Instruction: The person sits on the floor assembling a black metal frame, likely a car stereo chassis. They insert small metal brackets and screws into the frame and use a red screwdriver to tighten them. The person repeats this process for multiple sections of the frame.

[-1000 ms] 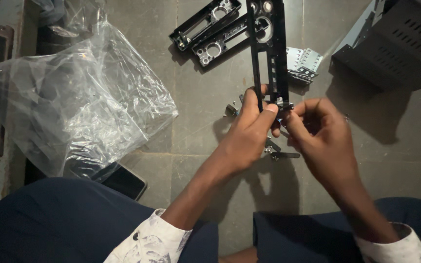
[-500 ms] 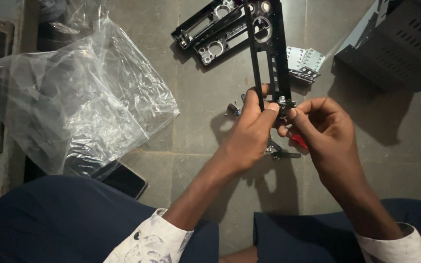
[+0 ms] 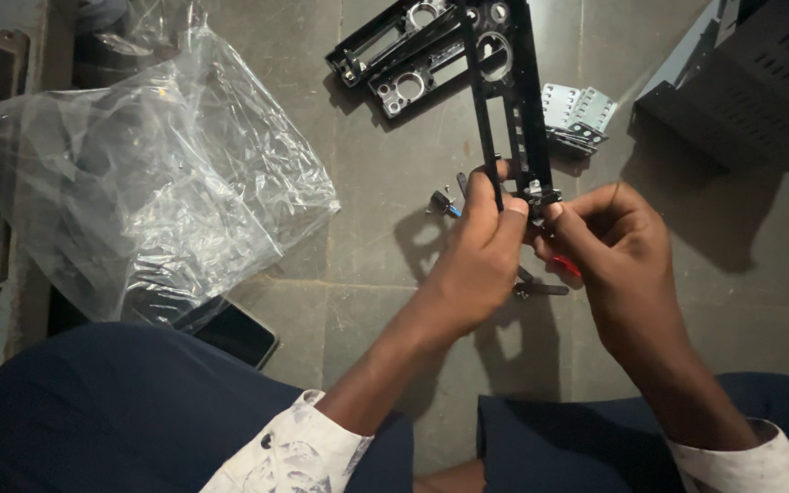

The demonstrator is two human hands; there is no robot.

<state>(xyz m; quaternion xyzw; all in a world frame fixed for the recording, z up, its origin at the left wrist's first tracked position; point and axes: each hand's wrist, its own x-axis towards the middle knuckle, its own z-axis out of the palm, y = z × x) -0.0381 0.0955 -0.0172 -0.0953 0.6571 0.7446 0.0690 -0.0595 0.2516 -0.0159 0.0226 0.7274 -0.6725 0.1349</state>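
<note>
Floor: grey stone tiles point(image 3: 367, 301), kinda dim, stuff scattered all over.
Left hand point(image 3: 486, 246): grip pinching the lower end of a long black metal bracket point(image 3: 513, 119), thumb and fingers closed on its edge.
Right hand point(image 3: 618, 246): grip pressed together at the bracket's bottom corner, with something red point(image 3: 566, 266) poking out under the fingers; can't tell what it is.
Bracket: held upright-ish over the floor, between both hands.
Nearby: crumpled clear plastic bag point(image 3: 139, 183) to the left, two more black brackets point(image 3: 394, 55) lying up top, silver folded plates point(image 3: 577, 114), small screws point(image 3: 443, 203) on the tile, dark phone point(image 3: 235, 333) by the knee.
</note>
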